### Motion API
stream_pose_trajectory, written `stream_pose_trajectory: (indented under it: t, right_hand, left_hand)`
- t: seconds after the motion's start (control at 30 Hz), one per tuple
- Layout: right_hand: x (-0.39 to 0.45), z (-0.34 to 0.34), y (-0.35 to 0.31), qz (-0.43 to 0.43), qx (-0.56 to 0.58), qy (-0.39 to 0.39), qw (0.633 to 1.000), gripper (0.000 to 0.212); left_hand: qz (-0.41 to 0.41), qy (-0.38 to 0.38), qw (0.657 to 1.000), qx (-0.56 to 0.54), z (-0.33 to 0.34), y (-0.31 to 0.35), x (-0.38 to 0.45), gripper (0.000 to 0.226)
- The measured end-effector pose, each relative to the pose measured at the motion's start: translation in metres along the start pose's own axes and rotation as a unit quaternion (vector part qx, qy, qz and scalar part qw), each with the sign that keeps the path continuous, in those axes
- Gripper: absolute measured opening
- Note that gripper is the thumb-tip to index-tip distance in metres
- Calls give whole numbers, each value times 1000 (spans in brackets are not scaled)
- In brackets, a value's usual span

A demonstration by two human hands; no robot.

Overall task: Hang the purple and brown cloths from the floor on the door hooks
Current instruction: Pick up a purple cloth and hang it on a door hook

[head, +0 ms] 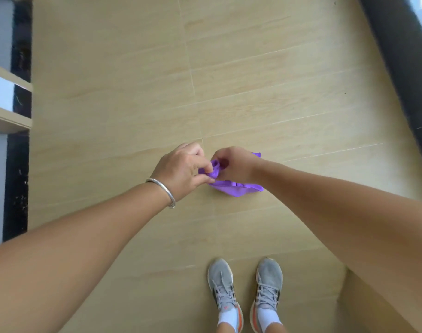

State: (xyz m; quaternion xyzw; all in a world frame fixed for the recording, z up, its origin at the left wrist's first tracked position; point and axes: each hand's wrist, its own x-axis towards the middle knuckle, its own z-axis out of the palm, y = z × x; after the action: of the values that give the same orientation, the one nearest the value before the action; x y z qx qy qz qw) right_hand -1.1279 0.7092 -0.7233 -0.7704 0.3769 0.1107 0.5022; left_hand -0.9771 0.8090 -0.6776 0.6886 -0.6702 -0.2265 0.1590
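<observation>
Both hands meet over the tan floor [109, 116], in front of the person's grey sneakers [246, 294]. Left hand [181, 170] and right hand [234, 165] each pinch the bunched purple cloth [236, 189], grip clenched on fabric. Silver bracelet [162, 188] on left wrist.

You are not seeing any readable text, label, brand, number or sign here. The purple cloth [236, 187] you are pinching between your left hand [181, 169] and right hand [236, 164] is showing no print. The bracelet [162, 191] just behind your left hand is showing no lettering that can be made out. The grey shoes [223, 292] well below your hands are carrying small marks too blurred to read.
</observation>
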Motion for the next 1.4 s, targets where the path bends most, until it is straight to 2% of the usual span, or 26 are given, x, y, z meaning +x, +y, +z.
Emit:
stream_pose_trajectory:
  t: [0.07, 0.13, 0.17, 0.23, 0.3, 0.37, 0.43, 0.5, 0.57, 0.63, 0.73, 0.83, 0.9, 0.93, 1.0, 1.07, 1.13, 1.2, 1.27, 1.37, 1.4]
  right_hand:
    - [-1, 37, 6, 5, -29, 8, 1000, 20]
    - [-5, 78, 18, 0, -35, 56, 998, 9]
    - [-8, 97, 24, -5, -30, 82, 996, 6]
    - [-15, 132, 34, -14, -24, 103, 994, 8]
    - [-20, 158, 40, -20, -7, 107, 994, 12]
    - [-26, 178, 43, -3, 34, 108, 994, 19]
    - [-30, 190, 44, 47, 138, 112, 983, 27]
    - [-36, 194, 44, 81, 228, 118, 963, 32]
    - [-40, 194, 46, 90, 279, 102, 951, 32]
    - [-43, 193, 45, 95, 306, 61, 945, 26]
    - [-42, 185, 45, 125, 260, 56, 956, 24]
    - [-30, 167, 53, 118, 25, 52, 991, 56]
    - [-19, 155, 51, 72, -70, 21, 995, 70]
    - [-13, 151, 46, 40, -81, 10, 996, 67]
    - [-3, 150, 37, -16, -60, 2, 998, 42]
    - [2, 151, 29, -30, -60, 18, 998, 5]
    - [5, 150, 26, -19, -66, 65, 996, 21]
    - [5, 148, 27, -27, -65, 116, 991, 10]
    - [2, 143, 28, -39, -86, 150, 984, 16]
    - [-2, 137, 31, -74, -148, 145, 975, 6]
    - [-3, 135, 32, -80, -183, 144, 969, 11]
  left_hand:
    - [-81, -27, 996, -32, 18, -18, -24, 14]
    - [-194, -92, 970, -112, 38, -32, -47, 20]
    - [-260, -130, 939, -184, 47, -35, -57, 34]
    - [-387, -184, 847, -315, 68, -40, -71, 60]
    - [-477, -206, 783, -341, 88, -44, -78, 63]
    - [-518, -213, 757, -335, 105, -46, -83, 51]
    - [-508, -216, 764, -333, 115, -47, -89, 31]
    - [-469, -213, 791, -330, 120, -48, -96, 17]
    - [-435, -193, 822, -313, 123, -51, -101, 15]
    - [-412, -150, 859, -265, 122, -53, -104, 24]
    - [-346, -112, 905, -221, 111, -54, -106, 29]
    - [-233, -145, 945, -176, 90, -51, -110, 25]
    - [-180, -148, 953, -193, 75, -47, -109, 21]
    - [-167, -138, 953, -212, 68, -45, -109, 22]
    - [-159, -109, 950, -247, 56, -41, -107, 22]
    - [-176, -77, 939, -286, 45, -36, -105, 19]
    - [-201, -50, 927, -312, 36, -37, -100, 15]
    - [-200, -36, 936, -286, 27, -41, -96, 14]
    - [-196, -36, 947, -253, 20, -48, -94, 9]
    - [-187, 20, 950, -248, 11, -58, -91, 22]
    - [-186, 50, 948, -254, 9, -61, -89, 23]
